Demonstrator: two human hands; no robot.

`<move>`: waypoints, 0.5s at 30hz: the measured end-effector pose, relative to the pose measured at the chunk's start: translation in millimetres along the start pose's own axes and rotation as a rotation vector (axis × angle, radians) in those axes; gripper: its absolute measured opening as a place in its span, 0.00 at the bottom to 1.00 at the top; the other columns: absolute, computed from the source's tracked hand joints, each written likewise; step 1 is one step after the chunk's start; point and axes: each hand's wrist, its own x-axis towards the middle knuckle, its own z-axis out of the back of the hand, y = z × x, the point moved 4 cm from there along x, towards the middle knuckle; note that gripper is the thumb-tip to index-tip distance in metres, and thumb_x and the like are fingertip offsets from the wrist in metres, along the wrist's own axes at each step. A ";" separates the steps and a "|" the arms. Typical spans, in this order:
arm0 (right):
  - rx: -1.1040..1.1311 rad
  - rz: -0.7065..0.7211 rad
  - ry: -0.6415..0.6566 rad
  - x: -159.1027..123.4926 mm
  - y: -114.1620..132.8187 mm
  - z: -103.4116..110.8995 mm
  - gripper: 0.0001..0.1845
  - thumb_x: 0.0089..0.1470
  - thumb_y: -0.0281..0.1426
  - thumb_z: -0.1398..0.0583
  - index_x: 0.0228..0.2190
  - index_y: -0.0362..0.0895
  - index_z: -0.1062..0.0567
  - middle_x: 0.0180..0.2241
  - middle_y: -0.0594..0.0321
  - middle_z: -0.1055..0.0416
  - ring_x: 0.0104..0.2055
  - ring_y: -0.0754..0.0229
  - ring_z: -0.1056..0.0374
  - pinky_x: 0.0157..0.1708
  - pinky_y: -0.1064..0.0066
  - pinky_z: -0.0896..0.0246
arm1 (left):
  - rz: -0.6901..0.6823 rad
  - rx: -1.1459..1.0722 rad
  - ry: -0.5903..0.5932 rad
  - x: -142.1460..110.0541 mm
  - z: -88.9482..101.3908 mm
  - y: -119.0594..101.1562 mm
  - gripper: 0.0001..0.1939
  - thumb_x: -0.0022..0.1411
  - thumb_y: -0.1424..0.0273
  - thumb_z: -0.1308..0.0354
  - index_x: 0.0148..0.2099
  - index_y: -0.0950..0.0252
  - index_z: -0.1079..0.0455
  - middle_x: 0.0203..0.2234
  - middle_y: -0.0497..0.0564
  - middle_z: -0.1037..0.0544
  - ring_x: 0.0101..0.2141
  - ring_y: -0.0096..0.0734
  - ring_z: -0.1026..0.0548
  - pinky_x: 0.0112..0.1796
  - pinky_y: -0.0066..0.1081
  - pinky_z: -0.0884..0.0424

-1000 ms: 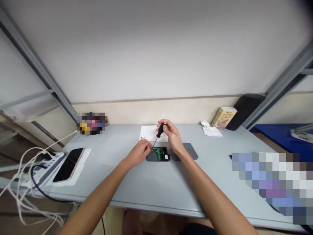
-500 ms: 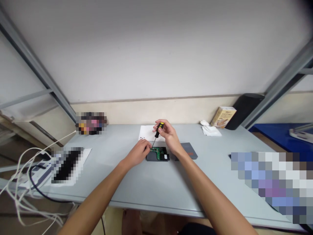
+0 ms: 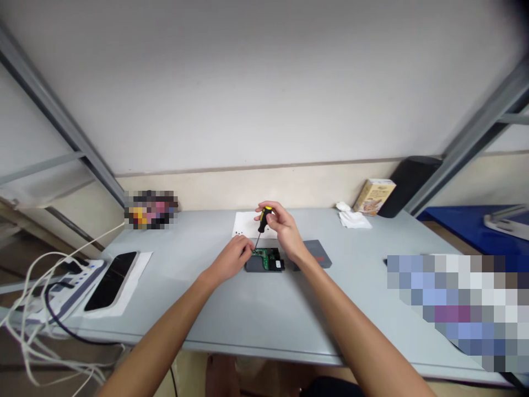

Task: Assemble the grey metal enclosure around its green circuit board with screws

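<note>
Grey desk point(image 3: 231, 320) lies below right hand point(image 3: 288, 234), which grips screwdriver point(image 3: 263, 225); left hand point(image 3: 231, 256), narrowed, rests by left end of green circuit board point(image 3: 265, 260), any pinch unclear. Board stays between hands. Screwdriver leans less than second ago, tip near left hand.

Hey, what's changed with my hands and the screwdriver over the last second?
The right hand has tipped the screwdriver handle slightly left, so it leans less and shows more yellow. Nothing was picked up or let go. The left hand stays by the circuit board; the grey panel and white paper lie as before.
</note>
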 end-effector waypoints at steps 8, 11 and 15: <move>0.029 -0.030 -0.075 -4.3 -5.4 -8.8 0.19 0.52 0.38 0.32 0.40 0.50 0.35 0.36 0.68 0.29 0.35 0.61 0.25 0.41 0.64 0.29 | 0.021 0.010 0.002 -0.2 0.9 -0.8 0.10 0.70 0.73 0.53 0.39 0.62 0.31 0.35 0.51 0.25 0.41 0.39 0.27 0.47 0.38 0.30; 0.037 -0.013 -0.057 -4.8 -3.6 -9.8 0.19 0.52 0.40 0.32 0.39 0.50 0.35 0.37 0.67 0.30 0.36 0.61 0.25 0.41 0.64 0.28 | 0.023 -0.001 0.007 0.1 0.8 -0.8 0.10 0.70 0.73 0.53 0.39 0.62 0.31 0.35 0.52 0.25 0.41 0.39 0.27 0.46 0.38 0.30; 0.045 0.013 -0.030 -5.0 -0.3 -9.4 0.19 0.53 0.42 0.31 0.37 0.50 0.34 0.38 0.66 0.32 0.38 0.61 0.26 0.41 0.64 0.29 | 0.004 0.006 0.013 0.2 0.2 -0.6 0.11 0.71 0.72 0.54 0.39 0.62 0.31 0.35 0.52 0.25 0.41 0.40 0.27 0.46 0.39 0.30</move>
